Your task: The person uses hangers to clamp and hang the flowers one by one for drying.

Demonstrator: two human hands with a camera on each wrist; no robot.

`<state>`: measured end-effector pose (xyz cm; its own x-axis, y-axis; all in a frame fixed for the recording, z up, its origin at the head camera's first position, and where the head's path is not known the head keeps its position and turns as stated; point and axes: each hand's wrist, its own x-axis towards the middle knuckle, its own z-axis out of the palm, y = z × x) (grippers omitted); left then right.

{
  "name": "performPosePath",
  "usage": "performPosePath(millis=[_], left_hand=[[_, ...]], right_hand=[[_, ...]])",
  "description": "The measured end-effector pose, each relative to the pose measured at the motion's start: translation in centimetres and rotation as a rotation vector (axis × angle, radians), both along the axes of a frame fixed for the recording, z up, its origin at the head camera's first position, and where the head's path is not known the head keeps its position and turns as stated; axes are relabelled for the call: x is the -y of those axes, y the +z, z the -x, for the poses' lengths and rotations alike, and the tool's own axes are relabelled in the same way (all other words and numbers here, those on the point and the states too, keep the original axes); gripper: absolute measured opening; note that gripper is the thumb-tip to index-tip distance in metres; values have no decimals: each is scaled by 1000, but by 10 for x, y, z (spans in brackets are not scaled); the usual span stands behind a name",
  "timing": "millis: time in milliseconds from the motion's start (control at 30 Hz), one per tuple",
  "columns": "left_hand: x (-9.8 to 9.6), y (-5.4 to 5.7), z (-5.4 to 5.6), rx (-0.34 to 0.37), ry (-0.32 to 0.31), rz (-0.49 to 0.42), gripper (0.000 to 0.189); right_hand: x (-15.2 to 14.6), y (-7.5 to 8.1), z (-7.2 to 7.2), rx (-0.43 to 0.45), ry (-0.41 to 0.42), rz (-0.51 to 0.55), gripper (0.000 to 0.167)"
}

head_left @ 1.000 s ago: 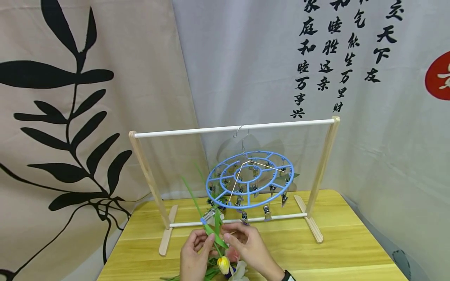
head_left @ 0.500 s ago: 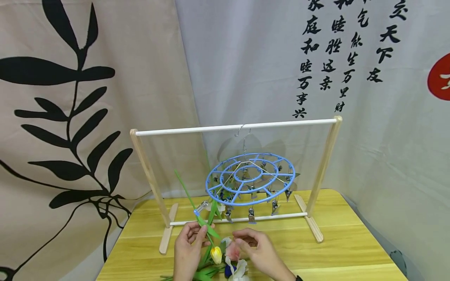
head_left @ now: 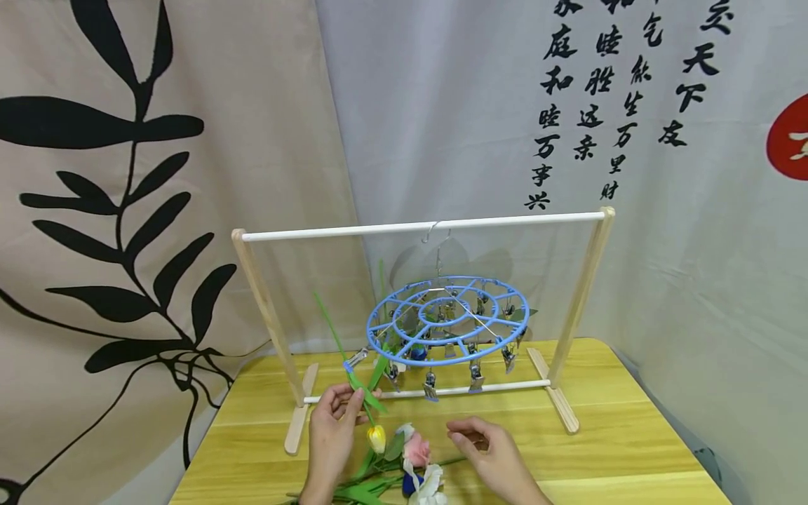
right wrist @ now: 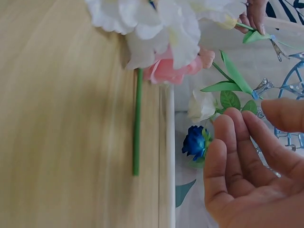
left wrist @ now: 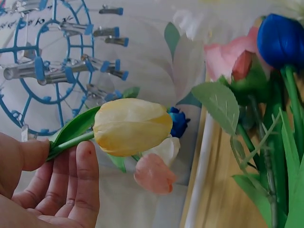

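My left hand [head_left: 331,424] pinches the green stem of a yellow tulip [head_left: 376,439] between thumb and fingers, its bloom pointing down. Higher up, the stem passes a silver clip [head_left: 358,356] with blue tips at the left of a round blue clip hanger [head_left: 442,363]. In the left wrist view the tulip bloom [left wrist: 133,127] lies just beyond the fingertips. My right hand [head_left: 495,456] is off to the right above the table, fingers loosely bent and holding nothing. Other clipped flowers hang from the ring, among them a blue flower [right wrist: 194,142] and a white rose [right wrist: 201,105].
The hanger hooks onto the white top bar [head_left: 347,231] of a wooden rack, whose lower bar [head_left: 505,387] runs behind the hands. On the table [head_left: 631,435] lie loose flowers: a pink rose [head_left: 416,449], a white bloom [head_left: 431,487] and a blue tulip [left wrist: 283,42].
My right hand has let go near the tulip and moved right. My left hand has shifted left and slightly up with the tulip, and the hanger has turned.
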<state>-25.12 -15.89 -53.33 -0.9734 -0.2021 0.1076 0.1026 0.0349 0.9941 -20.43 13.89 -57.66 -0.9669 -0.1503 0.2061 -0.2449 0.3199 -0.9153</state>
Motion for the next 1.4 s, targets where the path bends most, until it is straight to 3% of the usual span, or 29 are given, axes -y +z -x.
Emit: performPosePath(millis=[400, 700, 1033, 1200, 1400], left_hand=[[9, -4, 23, -28, 4, 15, 33], [10, 0, 28, -40, -5, 16, 34], [7, -4, 29, -31, -13, 9, 31], [5, -6, 25, -19, -30, 18, 32], [4, -8, 23, -22, -57, 38, 34]], right_hand=[[-15, -15, -5, 16, -10, -47, 29], [-11, -26, -6, -16, 53, -97, 23], [-4, -33, -1, -109, 50, -444, 27], [7, -31, -5, -143, 87, -385, 27], [24, -30, -8, -345, 109, -308, 22]])
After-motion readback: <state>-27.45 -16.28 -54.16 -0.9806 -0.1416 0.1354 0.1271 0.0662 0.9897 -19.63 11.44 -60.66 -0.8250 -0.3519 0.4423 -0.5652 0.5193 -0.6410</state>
